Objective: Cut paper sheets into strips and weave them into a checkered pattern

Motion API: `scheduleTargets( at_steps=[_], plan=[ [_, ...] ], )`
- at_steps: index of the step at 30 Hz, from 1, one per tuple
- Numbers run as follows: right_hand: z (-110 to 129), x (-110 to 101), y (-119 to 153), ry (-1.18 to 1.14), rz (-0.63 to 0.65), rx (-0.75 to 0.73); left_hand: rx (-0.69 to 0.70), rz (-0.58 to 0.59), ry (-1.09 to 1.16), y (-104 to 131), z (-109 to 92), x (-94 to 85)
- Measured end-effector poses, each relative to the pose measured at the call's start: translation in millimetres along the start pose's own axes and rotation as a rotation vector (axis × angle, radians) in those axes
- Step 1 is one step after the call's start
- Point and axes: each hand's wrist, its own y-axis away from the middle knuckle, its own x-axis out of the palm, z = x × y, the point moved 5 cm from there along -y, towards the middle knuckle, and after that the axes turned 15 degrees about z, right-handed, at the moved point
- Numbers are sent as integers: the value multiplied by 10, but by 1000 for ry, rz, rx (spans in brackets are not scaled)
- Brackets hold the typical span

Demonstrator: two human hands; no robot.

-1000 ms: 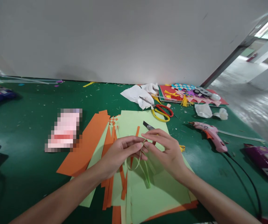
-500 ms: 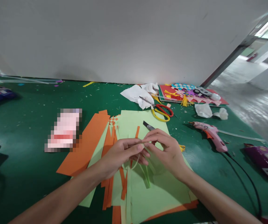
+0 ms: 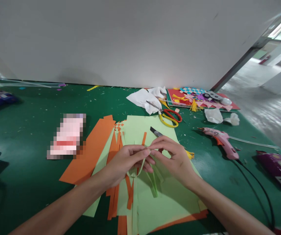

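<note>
My left hand point(image 3: 130, 160) and my right hand point(image 3: 171, 156) meet over the middle of the paper pile, fingertips pinched close together. Between them is a thin light-green paper strip point(image 3: 140, 171) that curves down in a loop below the left fingers. Where the fingertips meet, the strip is mostly hidden. Beneath the hands lie light-green paper sheets point(image 3: 170, 202) and several narrow orange paper strips point(image 3: 116, 192). A small orange-and-green woven paper piece point(image 3: 119, 126) rests at the top of the strips. Just beyond my right hand lies a craft knife point(image 3: 156, 131), its handle partly covered.
Scissors point(image 3: 171, 118) with red and yellow handles lie beyond the sheets, beside crumpled white paper point(image 3: 144, 99). At right are a pink glue gun point(image 3: 221, 140) with its cord and a purple object point(image 3: 277, 169). A blurred pink rectangle point(image 3: 67, 137) lies left of an orange sheet point(image 3: 89, 150).
The hands stay nearly in place, still pinched together. The green strip's loop hangs slightly differently below the left fingers, and the right fingers have shifted a little.
</note>
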Motion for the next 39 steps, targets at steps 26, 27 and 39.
scheduleTargets(
  at_steps=[26,27,39],
  plan=[
    [9,-8,-14,12,35,-1,-15,-31,-25,4,-4,-20],
    [14,-13,-12,30,22,-7,-10,-39,-29,5,-8,-24],
    [91,18,36,236,-59,-171,22,-78,-49,14,-68,-19]
  ],
)
